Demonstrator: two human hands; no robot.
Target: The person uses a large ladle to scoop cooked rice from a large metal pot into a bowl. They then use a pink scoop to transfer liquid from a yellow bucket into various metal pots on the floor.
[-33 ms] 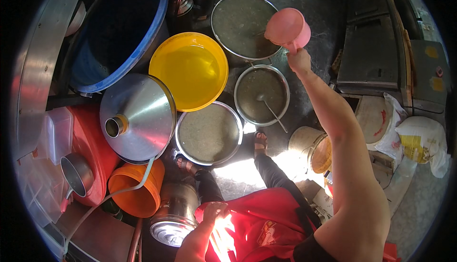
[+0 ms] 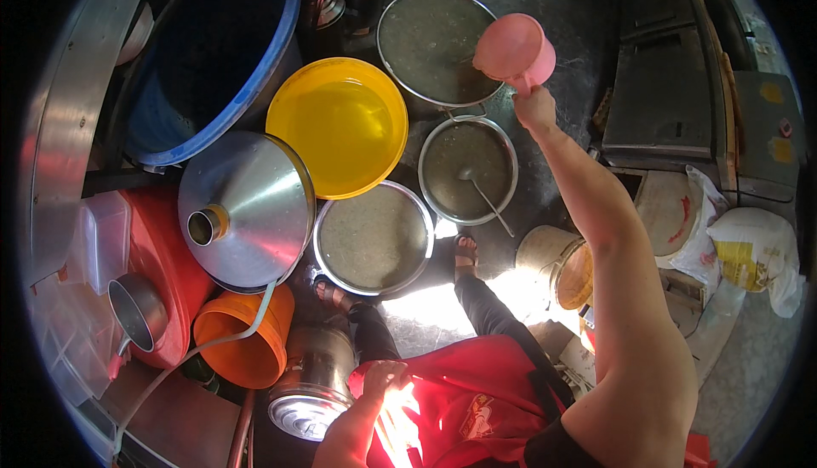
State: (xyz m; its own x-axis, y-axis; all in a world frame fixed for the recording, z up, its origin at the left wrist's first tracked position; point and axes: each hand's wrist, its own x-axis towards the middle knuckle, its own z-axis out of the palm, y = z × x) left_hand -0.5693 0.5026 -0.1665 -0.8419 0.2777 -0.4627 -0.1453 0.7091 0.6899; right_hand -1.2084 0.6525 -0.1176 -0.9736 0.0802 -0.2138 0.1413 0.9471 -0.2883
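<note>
My right hand (image 2: pixel 535 111), arm stretched far forward, is closed round the handle of a pink plastic dipper (image 2: pixel 521 51). The dipper hangs over the right rim of a large metal pot (image 2: pixel 436 42) of cloudy grey-brown liquid. Nearer stands a smaller pot (image 2: pixel 455 162) of similar liquid with a metal ladle (image 2: pixel 487 200) leaning in it. To its left is a metal basin (image 2: pixel 373 238) of cloudy liquid, partly under a yellow tub (image 2: pixel 338 128) of clear liquid. My left hand (image 2: pixel 385 376) rests low against my red apron (image 2: pixel 477 383); glare and angle hide its fingers.
At left stand a big blue tub (image 2: pixel 196 145), a cone-shaped metal lid (image 2: pixel 247 213), an orange bucket (image 2: pixel 242 340), a hose (image 2: pixel 204 347) and a lidded metal pot (image 2: pixel 311 383). On the right are a round bucket (image 2: pixel 566 268), white sacks (image 2: pixel 753 251) and a dark cabinet (image 2: pixel 668 94).
</note>
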